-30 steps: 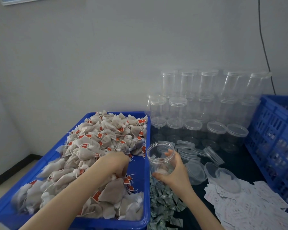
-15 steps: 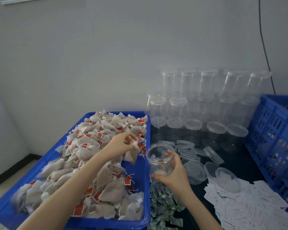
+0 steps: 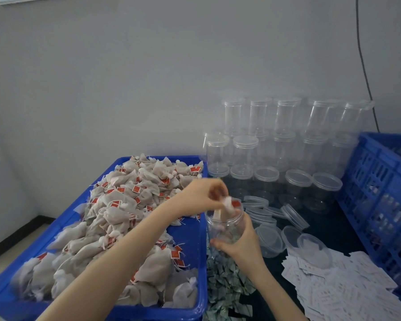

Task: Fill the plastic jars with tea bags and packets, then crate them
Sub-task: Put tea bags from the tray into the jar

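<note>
Since half a second ago, the left hand (image 3: 203, 195) has travelled from the blue tray (image 3: 196, 239) to the open jar (image 3: 225, 224), its fingers (image 3: 214, 192) pinching a tea bag (image 3: 227, 206) at the jar's mouth. The right hand (image 3: 237, 242) grips the jar just right of the tray, fingers curled round it. Behind the jar, five lidded jars (image 3: 266, 181) make the nearest row; higher stacks blur together. Loose lids (image 3: 294, 215), green packets (image 3: 227, 283) and white packets (image 3: 347, 288) lie on the worktop (image 3: 320, 230); a blue crate (image 3: 380, 195) stands far right.

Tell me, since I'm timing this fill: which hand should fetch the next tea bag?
Left. The left hand is dropping a tea bag into the jar beside the blue bin; the right hand holds that jar.
</note>
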Tool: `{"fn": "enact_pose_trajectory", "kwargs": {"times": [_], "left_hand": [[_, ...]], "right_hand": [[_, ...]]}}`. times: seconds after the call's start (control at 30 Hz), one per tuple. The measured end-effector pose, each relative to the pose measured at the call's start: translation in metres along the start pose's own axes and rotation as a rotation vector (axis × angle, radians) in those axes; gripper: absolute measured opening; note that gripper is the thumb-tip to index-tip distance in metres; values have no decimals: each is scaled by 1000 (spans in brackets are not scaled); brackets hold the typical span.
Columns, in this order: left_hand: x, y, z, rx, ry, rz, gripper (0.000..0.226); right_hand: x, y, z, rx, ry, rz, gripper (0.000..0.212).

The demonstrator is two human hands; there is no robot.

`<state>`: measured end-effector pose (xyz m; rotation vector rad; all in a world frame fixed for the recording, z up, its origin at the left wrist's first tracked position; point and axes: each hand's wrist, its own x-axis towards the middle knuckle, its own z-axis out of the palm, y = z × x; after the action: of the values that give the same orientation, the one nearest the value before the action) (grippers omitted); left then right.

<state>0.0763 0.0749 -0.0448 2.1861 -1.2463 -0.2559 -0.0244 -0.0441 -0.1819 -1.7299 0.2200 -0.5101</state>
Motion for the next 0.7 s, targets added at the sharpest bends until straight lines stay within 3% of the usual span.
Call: {"fn": "enact_pose_trajectory", "kwargs": {"times": [0.07, 0.13, 0.23, 0.27, 0.33, 0.4, 0.43, 0.7], "left_hand": [[-1, -3, 6, 71, -123, -15, 20], [-1, -6, 1, 121, -21, -2, 18], [0, -18, -19, 431, 124, -96, 12], [-2, -25, -25, 553, 63, -184, 13], [-11, -43, -27, 735, -227, -381, 25], [-25, -58, -19, 764, -525, -522, 36], [-31, -65, -14, 746, -602, -560, 38], [-36, -92, -3, 723, -409, -521, 26]], "right_hand": [[-2, -3, 0, -48, 0, -15, 95], [-4, -2, -1, -65, 5, -21, 97], [-4, 1, -2, -36, 29, -1, 88], [-3, 1, -3, -32, 30, 2, 87], [-3, 0, -4, -29, 25, 12, 89], [-2, -1, -4, -31, 23, 20, 93], [-2, -2, -3, -34, 21, 21, 94], [-6, -6, -1, -34, 8, 51, 104]]}}
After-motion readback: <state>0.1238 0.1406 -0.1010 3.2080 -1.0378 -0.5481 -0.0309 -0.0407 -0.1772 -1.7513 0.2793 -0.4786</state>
